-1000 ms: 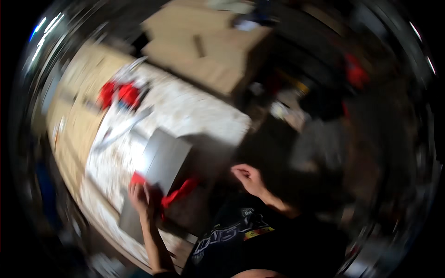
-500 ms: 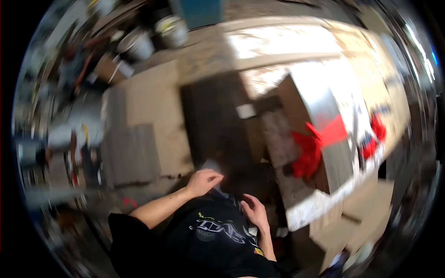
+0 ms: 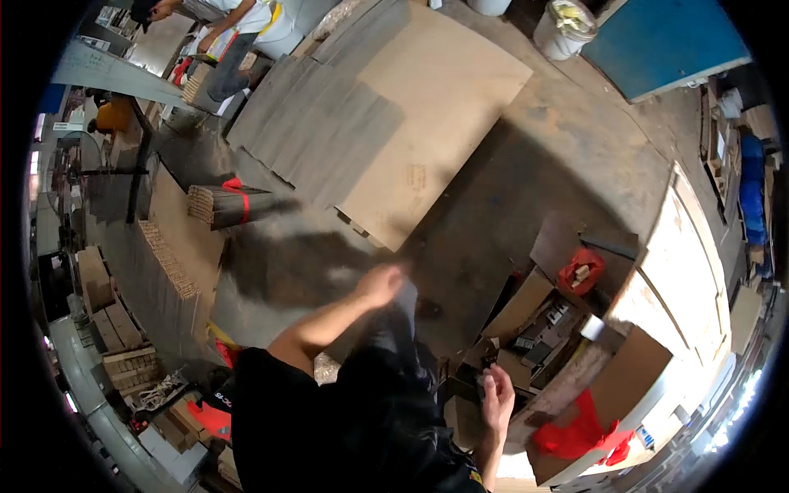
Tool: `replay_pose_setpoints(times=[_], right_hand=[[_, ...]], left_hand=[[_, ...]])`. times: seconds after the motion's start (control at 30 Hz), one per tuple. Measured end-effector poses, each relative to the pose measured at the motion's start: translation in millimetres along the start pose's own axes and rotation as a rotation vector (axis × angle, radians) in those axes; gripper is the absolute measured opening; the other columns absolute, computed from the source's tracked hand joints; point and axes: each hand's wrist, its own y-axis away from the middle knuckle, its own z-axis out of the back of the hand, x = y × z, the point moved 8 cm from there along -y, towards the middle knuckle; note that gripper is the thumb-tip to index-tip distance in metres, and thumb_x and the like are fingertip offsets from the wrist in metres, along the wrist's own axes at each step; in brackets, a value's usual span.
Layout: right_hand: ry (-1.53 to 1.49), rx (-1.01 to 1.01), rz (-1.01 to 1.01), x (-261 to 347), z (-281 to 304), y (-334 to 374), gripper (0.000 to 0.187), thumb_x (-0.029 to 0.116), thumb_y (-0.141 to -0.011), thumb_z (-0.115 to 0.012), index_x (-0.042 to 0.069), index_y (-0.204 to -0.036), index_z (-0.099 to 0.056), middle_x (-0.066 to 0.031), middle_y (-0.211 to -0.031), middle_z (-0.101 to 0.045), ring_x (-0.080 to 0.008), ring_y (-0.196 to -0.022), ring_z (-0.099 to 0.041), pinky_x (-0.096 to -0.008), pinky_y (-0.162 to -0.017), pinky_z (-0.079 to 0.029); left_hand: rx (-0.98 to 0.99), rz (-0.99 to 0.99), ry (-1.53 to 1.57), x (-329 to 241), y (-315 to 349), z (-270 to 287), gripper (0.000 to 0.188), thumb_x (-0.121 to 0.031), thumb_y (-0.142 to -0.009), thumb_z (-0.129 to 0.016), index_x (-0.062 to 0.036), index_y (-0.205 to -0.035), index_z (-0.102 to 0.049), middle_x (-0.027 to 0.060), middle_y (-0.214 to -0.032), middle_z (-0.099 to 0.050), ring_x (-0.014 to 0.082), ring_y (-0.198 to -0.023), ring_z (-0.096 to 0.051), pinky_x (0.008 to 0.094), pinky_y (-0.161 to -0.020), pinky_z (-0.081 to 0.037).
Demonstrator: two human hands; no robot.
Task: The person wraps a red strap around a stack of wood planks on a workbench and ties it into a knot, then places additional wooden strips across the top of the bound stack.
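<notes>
My left hand [image 3: 380, 286] is out in front of my body above the concrete floor, its fingers smeared by motion. Nothing can be made out in it. My right hand [image 3: 498, 398] is lower and to the right, its fingers loosely stretched with nothing visible between them. Close beyond it stands an open cardboard box [image 3: 519, 304] with small mixed items inside. A red plastic bag [image 3: 581, 271] with pale pieces in it sits at that box's far end. Right of my hand, a cardboard carton [image 3: 633, 370] on the workbench has a red plastic bag [image 3: 575, 431] over its side.
A stack of large flat boards [image 3: 444, 90] lies ahead on the floor. To its left is a bundle of strips [image 3: 230, 205] tied with red tape. A white bucket [image 3: 565, 29] and a blue panel [image 3: 666, 45] stand far right. Another person [image 3: 234, 25] works at far left.
My view has swung left, so the workbench has shifted to the lower right and the board stack to the centre. My hands have moved farther apart.
</notes>
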Motion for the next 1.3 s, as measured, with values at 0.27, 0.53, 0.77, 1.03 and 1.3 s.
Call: replay_pose_setpoints(times=[0.27,0.53,0.77,1.03,1.3], right_hand=[[-0.091,0.114,-0.347,-187.7,-55.0,-8.3,0.053,0.043,-0.095,-0.068,-0.001,-0.123,-0.063,-0.0100,-0.104,-0.070,-0.0176,-0.094,-0.064,-0.0310,-0.080,-0.049],[-0.019,-0.051,-0.700,-151.4,-87.5,-47.0,0.044,0.034,-0.097,-0.065,0.002,-0.127,-0.060,-0.0103,-0.107,-0.070,-0.0184,-0.093,-0.067,-0.0304,-0.076,-0.051],[-0.015,-0.029,-0.485,-69.1,-102.9,-90.3,0.051,0.039,-0.096,-0.066,0.002,-0.131,-0.059,-0.0096,-0.114,-0.070,-0.0179,-0.097,-0.067,-0.0316,-0.077,-0.052],[0.082,-0.062,-0.316,-7.3,-119.6,-61.4,0.042,0.030,-0.097,-0.065,0.001,-0.128,-0.063,-0.0069,-0.101,-0.072,-0.0126,-0.093,-0.065,-0.0271,-0.072,-0.051],[0.237,-0.124,0.371,165.1,-148.3,-49.6,0.068,0.033,-0.095,-0.068,0.001,-0.148,-0.041,-0.0227,-0.144,-0.049,-0.0331,-0.131,-0.051,-0.0428,-0.110,-0.042]], left_hand=[[-0.318,0.541,-0.434,184.9,-237.4,121.9,0.060,-0.036,-0.088,-0.069,-0.0051,-0.136,-0.048,0.0162,-0.137,-0.050,0.0333,-0.128,-0.050,0.0502,-0.098,-0.048],[-0.678,0.406,-0.703,233.6,-320.4,135.2,0.065,-0.026,-0.081,-0.076,-0.0084,-0.136,-0.047,0.0137,-0.117,-0.052,0.0345,-0.113,-0.054,0.0480,-0.094,-0.050],[-0.535,0.272,-0.285,263.3,-308.4,165.0,0.034,-0.031,-0.095,-0.056,-0.0048,-0.116,-0.060,0.0175,-0.110,-0.064,0.0365,-0.106,-0.062,0.0499,-0.087,-0.051],[-0.294,0.456,0.912,166.7,-234.3,128.0,0.077,-0.064,-0.103,-0.033,0.0036,-0.118,-0.065,0.0183,-0.117,-0.068,0.0251,-0.112,-0.060,0.0406,-0.097,-0.047],[-0.149,-0.004,0.770,-89.2,-47.1,66.8,0.059,-0.042,-0.104,-0.051,0.0068,-0.136,-0.041,0.0232,-0.133,-0.054,0.0322,-0.119,-0.054,0.0403,-0.102,-0.043]])
